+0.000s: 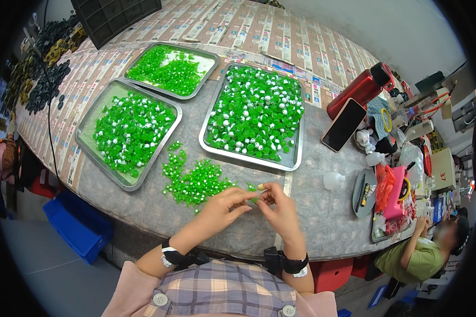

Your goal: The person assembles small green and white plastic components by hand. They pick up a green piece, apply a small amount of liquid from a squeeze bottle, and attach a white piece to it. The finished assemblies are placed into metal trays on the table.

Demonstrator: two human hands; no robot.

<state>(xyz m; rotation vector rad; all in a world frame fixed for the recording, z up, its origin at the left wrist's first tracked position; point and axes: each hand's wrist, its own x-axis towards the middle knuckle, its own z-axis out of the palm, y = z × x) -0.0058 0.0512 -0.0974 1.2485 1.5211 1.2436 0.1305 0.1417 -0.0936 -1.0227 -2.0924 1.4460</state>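
In front of me my two hands meet at the fingertips over the near part of the table. A small green plastic piece (255, 200) shows between them, mostly hidden by fingers. My right hand (281, 212) pinches it with curled fingers, one fingertip wrapped in a yellowish cover. My left hand (221, 207) reaches it from the other side, fingertips closed on it. Beside and beyond my left hand lies a loose pile of small green pieces with white bits (198, 178). A few more green pieces (252, 187) lie just beyond the fingertips.
Three metal trays, one large (298, 165), one left (177, 117) and one far (217, 58), hold green pieces, many with white balls. To the right are a phone (345, 124), a red bottle (354, 92), a small white container (333, 182) and a grey dish (360, 203). A person (420, 253) sits beyond.
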